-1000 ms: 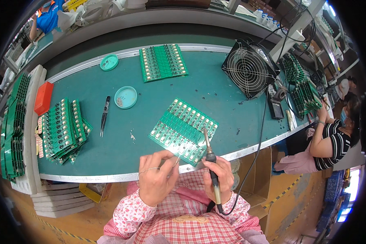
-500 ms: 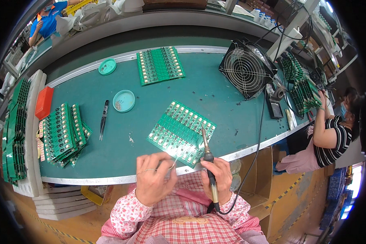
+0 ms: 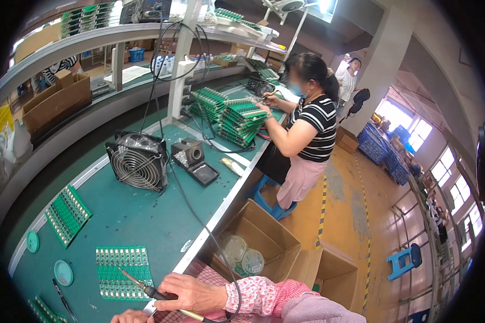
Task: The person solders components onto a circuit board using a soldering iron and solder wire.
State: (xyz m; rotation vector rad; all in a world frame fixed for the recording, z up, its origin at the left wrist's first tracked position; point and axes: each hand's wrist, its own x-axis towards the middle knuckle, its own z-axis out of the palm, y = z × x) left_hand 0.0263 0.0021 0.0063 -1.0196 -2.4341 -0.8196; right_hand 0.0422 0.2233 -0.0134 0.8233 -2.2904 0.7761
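Note:
My right hand [image 3: 191, 293] is closed around the handle of a soldering iron [image 3: 132, 279]. The iron's metal tip points left, over a green circuit board panel [image 3: 123, 257] lying on the bench. At the lower edge my left hand [image 3: 130, 316] is partly cut off, its fingers curled beside the panel's near side. The thin solder wire it held a moment ago cannot be made out now. From the iron's rear end a black cable loops up along the bench edge. Left of the panel lie tweezers [image 3: 63, 299] and a round turquoise dish [image 3: 63, 273].
Another board panel [image 3: 68, 215] and a second dish [image 3: 33, 241] lie farther left. Toward the back stand a fan [image 3: 138, 164] and an iron stand [image 3: 195, 157]. A co-worker [image 3: 304, 124] handles stacked boards [image 3: 237, 121] at the far right. Cardboard boxes [image 3: 272, 229] sit below the bench edge.
The view has swung right and up, so the bench now lies lower left and more of the room shows. The iron stays in my right hand; my left hand is largely out of frame.

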